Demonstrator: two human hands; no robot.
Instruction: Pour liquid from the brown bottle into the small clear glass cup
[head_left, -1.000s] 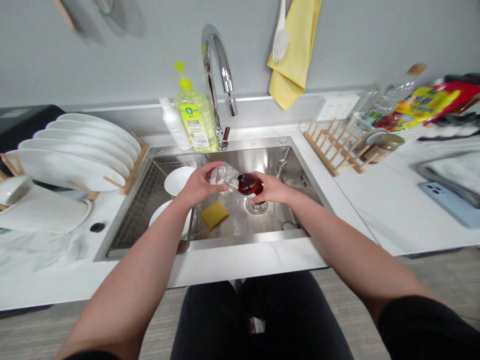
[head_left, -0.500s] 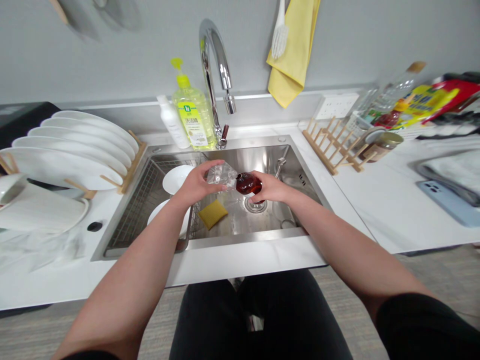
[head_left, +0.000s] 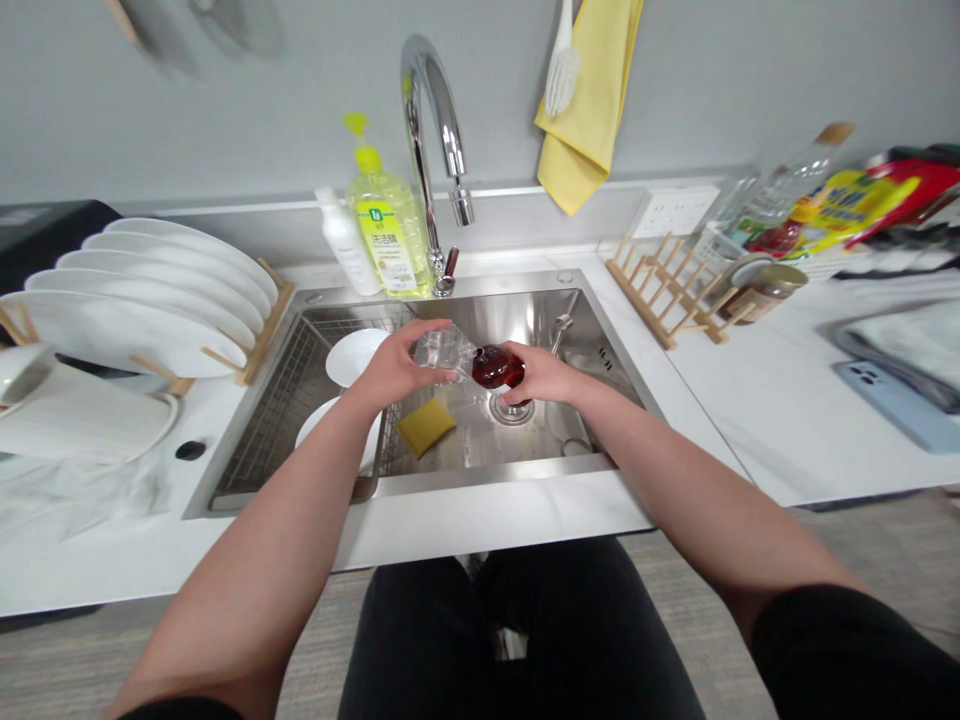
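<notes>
Over the steel sink [head_left: 480,448], my left hand [head_left: 396,368] is closed round a clear glass [head_left: 442,350], tilted with its mouth toward the right. My right hand [head_left: 544,375] grips a small bottle of dark red-brown liquid [head_left: 495,368], tipped so that its neck points left at the glass. The bottle's mouth is at the glass's rim; whether they touch I cannot tell. Below the glass, a yellow sponge [head_left: 426,427] lies on the sink floor. The drain [head_left: 512,410] is under the bottle.
White bowls [head_left: 356,357] sit in the wire basket [head_left: 262,420] at the sink's left. Behind stand a dish soap bottle [head_left: 386,235] and the faucet [head_left: 431,130]. Plates [head_left: 127,310] fill a left rack. A wooden rack [head_left: 667,295], a jar [head_left: 769,292] and a phone [head_left: 896,405] are right.
Almost nothing differs. Both hands keep their hold on the glass and the bottle, and the view has shifted very slightly.
</notes>
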